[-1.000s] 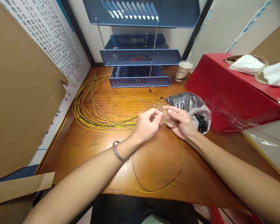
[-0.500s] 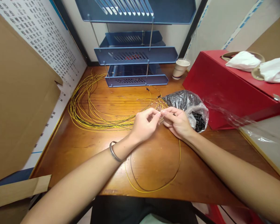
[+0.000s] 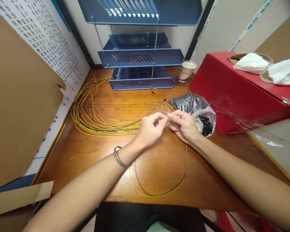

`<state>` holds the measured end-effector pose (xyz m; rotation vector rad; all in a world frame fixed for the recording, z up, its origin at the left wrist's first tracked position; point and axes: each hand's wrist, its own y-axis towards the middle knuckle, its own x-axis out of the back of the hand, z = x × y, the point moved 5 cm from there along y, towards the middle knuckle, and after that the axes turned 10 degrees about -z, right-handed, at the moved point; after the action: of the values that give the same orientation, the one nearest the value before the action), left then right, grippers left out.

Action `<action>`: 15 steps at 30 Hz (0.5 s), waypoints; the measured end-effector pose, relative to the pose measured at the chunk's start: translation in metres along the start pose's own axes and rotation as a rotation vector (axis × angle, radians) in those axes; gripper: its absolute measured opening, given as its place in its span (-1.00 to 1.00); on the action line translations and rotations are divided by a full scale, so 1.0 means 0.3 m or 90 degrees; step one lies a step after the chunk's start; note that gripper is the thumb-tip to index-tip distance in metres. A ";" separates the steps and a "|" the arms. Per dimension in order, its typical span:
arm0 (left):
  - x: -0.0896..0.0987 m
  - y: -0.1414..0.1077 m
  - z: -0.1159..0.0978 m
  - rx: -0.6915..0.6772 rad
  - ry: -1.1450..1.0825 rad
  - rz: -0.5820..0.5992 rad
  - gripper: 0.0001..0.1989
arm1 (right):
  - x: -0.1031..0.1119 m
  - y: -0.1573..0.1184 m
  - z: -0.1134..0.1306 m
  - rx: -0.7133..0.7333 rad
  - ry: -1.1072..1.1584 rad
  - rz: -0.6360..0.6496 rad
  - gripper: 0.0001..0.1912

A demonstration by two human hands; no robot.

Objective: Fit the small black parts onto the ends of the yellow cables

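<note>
Yellow and brown wires (image 3: 111, 131) lie on the wooden counter (image 3: 159, 167) to the left of the plastic bag (image 3: 193, 102), gathered in a long, loose coil whose bend is far from the bag and whose ends fan out just beside it. The hands are brought close together immediately left of the bag, fingertips almost meeting: the left hand (image 3: 151, 129) and the right hand (image 3: 185, 127) each pinch a bit of the wires between thumb and forefinger, but the exact piece is too small to make out. A metal bracelet (image 3: 118, 158) circles the left wrist. One yellow and brown loop (image 3: 149, 196) hangs away from the rest, nearer the person than the bag. The bag's open mouth, beside the right hand, shows many small black pieces (image 3: 206, 126). A small black connector (image 3: 152, 92) sits on a wire end to the left of the bag and slightly beyond it. Behind the bag stands a paper cup (image 3: 187, 72), with a tiered blue rack (image 3: 166, 58) behind and to the left. Right of the bag is a red box (image 3: 222, 93), white tissues (image 3: 253, 63) on its top.
</note>
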<state>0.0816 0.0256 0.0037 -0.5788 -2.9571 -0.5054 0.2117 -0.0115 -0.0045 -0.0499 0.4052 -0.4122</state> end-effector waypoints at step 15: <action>0.005 -0.004 -0.015 -0.086 0.086 -0.024 -0.79 | 0.006 0.007 0.010 -0.001 0.043 0.012 -0.46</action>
<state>0.0799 0.0236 0.0078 -0.4811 -2.8261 -0.7234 0.2152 -0.0103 -0.0029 -0.0341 0.4717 -0.3956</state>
